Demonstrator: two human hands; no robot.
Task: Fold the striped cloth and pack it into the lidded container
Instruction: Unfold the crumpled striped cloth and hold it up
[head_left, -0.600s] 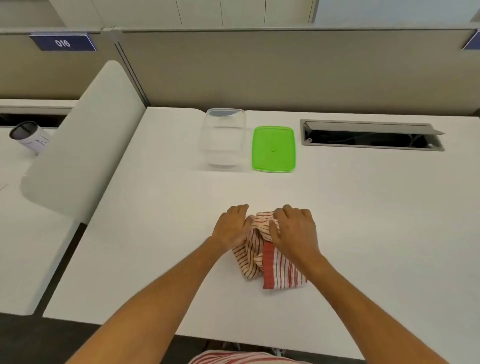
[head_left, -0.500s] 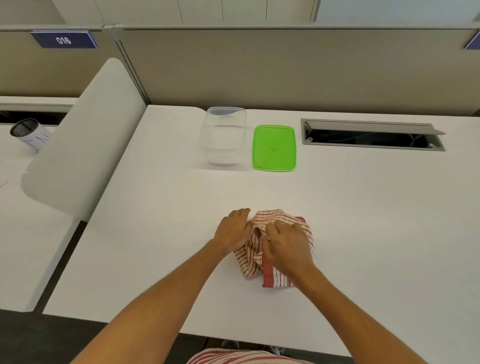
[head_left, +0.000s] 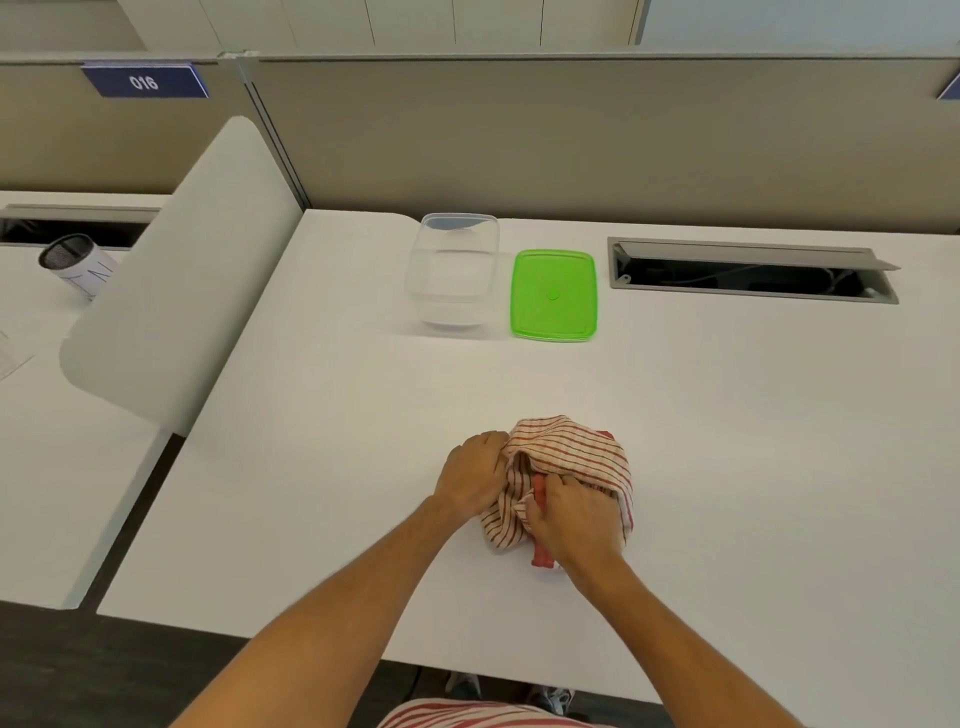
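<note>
Red-striped cloth (head_left: 569, 453) bunched in both hands' grip, left hand (head_left: 474, 475), right hand (head_left: 576, 519), bare desk (head_left: 322, 467) around.

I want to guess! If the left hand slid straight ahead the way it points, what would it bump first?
Probably the striped cloth: the left hand already grips its left edge, knuckles aimed up-right into the bundle. Beyond that, likely the green lid, though depth is unclear.

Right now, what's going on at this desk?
A person is bunching the striped cloth on the white desk, left hand gripping its left side, right hand pressing its near edge. It is rumpled, not neatly folded. The clear container stands open and empty farther back, the green lid flat beside it.
</note>
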